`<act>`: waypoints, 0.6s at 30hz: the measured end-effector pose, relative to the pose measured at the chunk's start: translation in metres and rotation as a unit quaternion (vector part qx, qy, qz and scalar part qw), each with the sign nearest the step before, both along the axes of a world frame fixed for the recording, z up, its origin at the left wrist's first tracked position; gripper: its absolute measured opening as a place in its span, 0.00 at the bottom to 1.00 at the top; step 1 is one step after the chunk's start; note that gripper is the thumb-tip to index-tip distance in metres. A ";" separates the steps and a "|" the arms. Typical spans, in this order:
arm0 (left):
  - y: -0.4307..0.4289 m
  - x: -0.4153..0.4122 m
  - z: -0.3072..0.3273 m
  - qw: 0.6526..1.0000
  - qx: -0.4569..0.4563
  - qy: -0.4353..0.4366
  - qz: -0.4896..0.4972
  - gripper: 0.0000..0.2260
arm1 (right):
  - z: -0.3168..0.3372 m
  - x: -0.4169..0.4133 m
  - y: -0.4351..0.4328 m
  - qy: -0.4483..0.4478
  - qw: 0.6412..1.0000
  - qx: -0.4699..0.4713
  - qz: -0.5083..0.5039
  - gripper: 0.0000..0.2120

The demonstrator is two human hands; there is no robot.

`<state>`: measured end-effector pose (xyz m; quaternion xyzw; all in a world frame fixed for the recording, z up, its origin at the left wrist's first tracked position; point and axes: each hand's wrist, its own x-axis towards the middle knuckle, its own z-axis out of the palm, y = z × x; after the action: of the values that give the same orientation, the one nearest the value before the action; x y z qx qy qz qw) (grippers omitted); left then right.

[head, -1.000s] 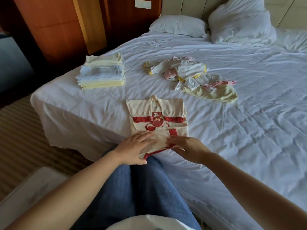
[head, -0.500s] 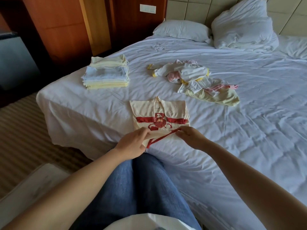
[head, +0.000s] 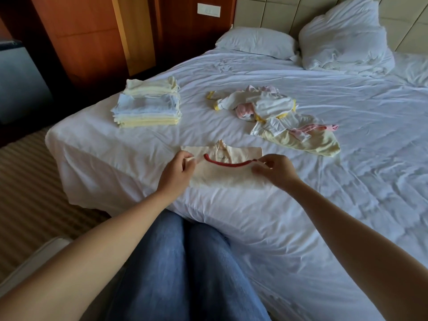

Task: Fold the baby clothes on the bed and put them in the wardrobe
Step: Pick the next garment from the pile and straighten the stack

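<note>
- cream baby garment (head: 227,176) on the white bed (head: 266,228), near its edge, lower half apparently folded up.
- left hand (head: 176,174) pinches its left corner, right hand (head: 275,170) pinches the right.
- folded stack (head: 148,105) back left, loose clothes (head: 273,112) back right.

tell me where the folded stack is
In the head view, the stack sits at the left edge of the bed, left of the loose clothes and beyond the left hand.
</note>
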<state>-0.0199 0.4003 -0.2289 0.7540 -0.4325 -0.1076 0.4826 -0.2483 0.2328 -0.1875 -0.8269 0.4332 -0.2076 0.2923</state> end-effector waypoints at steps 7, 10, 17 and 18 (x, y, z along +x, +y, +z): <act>-0.071 0.031 0.017 0.994 0.004 -0.010 0.108 0.09 | 0.010 0.065 -0.058 -0.048 0.995 0.008 -0.091 0.08; -0.097 0.047 0.006 0.988 0.036 -0.058 0.138 0.09 | -0.001 0.091 -0.080 -0.012 0.994 -0.009 -0.111 0.09; -0.117 0.072 -0.033 0.962 0.115 -0.207 0.137 0.08 | -0.056 0.113 -0.115 0.134 0.975 -0.174 -0.021 0.11; -0.118 0.076 -0.039 0.959 0.109 -0.224 0.132 0.07 | -0.065 0.113 -0.119 0.133 0.971 -0.197 -0.010 0.11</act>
<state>0.0558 0.2827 -0.2680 0.8571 -0.4117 0.0824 0.2983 -0.1355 0.1139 -0.2522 -0.8842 0.4266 -0.1801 0.0614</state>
